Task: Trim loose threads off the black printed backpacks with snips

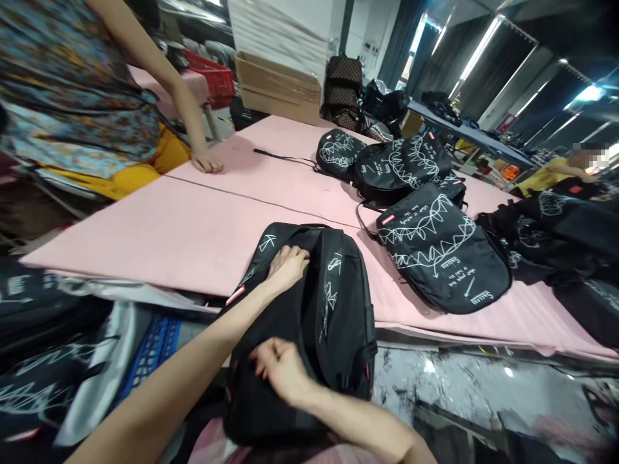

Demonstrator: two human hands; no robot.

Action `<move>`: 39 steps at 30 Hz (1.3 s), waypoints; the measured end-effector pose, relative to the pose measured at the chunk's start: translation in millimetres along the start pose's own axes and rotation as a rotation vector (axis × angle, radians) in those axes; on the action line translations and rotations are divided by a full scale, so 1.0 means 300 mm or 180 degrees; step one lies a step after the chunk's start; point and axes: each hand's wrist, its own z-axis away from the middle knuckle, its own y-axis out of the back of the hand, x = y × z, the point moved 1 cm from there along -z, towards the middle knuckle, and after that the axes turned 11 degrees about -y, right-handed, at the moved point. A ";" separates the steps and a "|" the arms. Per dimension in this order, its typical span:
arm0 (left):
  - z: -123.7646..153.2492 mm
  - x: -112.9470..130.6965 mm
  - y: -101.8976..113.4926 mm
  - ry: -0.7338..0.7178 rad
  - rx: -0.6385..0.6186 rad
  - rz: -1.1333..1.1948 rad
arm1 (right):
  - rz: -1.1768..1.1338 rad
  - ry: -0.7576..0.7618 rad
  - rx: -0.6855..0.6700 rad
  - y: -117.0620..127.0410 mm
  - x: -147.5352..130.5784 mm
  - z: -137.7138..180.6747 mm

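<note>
A black backpack (275,415) with white print on its shoulder straps leans over the near table edge, its back panel and straps towards me. My left hand (289,265) is closed at the upper panel, fingers curled by the base of the left strap (264,241). Lower down, my right hand (283,367) is over the back panel with bent, bunched fingers; whatever they may pinch is too small to make out. The right strap (331,290) runs down the panel beside my hands. Just right lies another black backpack (440,251) with white scribble print.
The pink table (217,219) carries more printed backpacks (401,161) further back and a dark heap (570,225) at right. Across it, a person's hand (207,161) rests on the surface. Behind stand a cardboard box (278,87) and a red crate (210,77). A blue crate (152,351) is below left.
</note>
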 end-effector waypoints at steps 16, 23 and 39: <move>0.007 0.067 0.064 0.0408 -0.0970 -0.0273 | 0.4376 0.1574 0.0662 0.514 -0.276 -0.150; 0.021 0.111 -0.032 0.0505 -0.1224 -0.0724 | 0.3882 0.2045 0.0325 0.562 -0.156 -0.062; -0.152 0.142 -0.167 -0.1322 -0.1868 -0.0957 | 0.2996 0.2015 0.0286 0.631 -0.128 -0.147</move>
